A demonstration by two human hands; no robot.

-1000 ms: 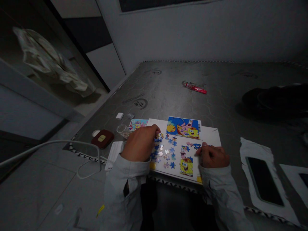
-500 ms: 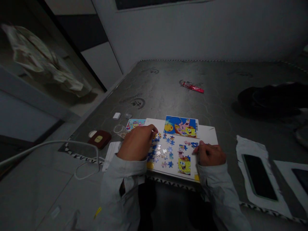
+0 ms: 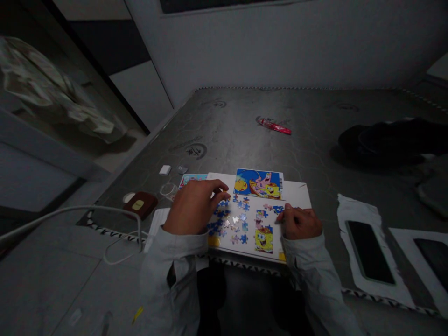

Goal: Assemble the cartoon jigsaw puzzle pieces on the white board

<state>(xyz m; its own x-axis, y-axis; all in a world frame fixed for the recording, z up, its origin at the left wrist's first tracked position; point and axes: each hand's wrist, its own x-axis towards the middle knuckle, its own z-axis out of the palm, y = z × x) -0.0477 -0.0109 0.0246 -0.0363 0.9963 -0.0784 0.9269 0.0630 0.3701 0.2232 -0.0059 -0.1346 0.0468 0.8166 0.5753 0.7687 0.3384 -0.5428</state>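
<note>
A white board [image 3: 297, 192] lies before me with loose jigsaw puzzle pieces [image 3: 235, 219] spread over its left half. On its right half is a partly joined puzzle section [image 3: 264, 240] with a yellow cartoon face. The reference picture card [image 3: 258, 183] lies at the board's far edge. My left hand [image 3: 193, 205] hovers above the loose pieces, thumb and forefinger pinched on what looks like a small yellowish puzzle piece. Beside the joined section, my right hand [image 3: 301, 222] rests on the board's right side, fingers curled in; whatever they may hold is hidden.
A brown case [image 3: 140, 204] and a white cable [image 3: 87, 206] are at the left. To the right, a phone [image 3: 371, 252] lies on a white cloth, near a dark object [image 3: 388, 140]. A red packet [image 3: 276, 126] lies farther back on the grey table cover.
My left hand has lifted slightly, and its thumb shows more clearly beneath the forefinger. My right hand keeps its place by the joined section. The whole view has shifted a little.
</note>
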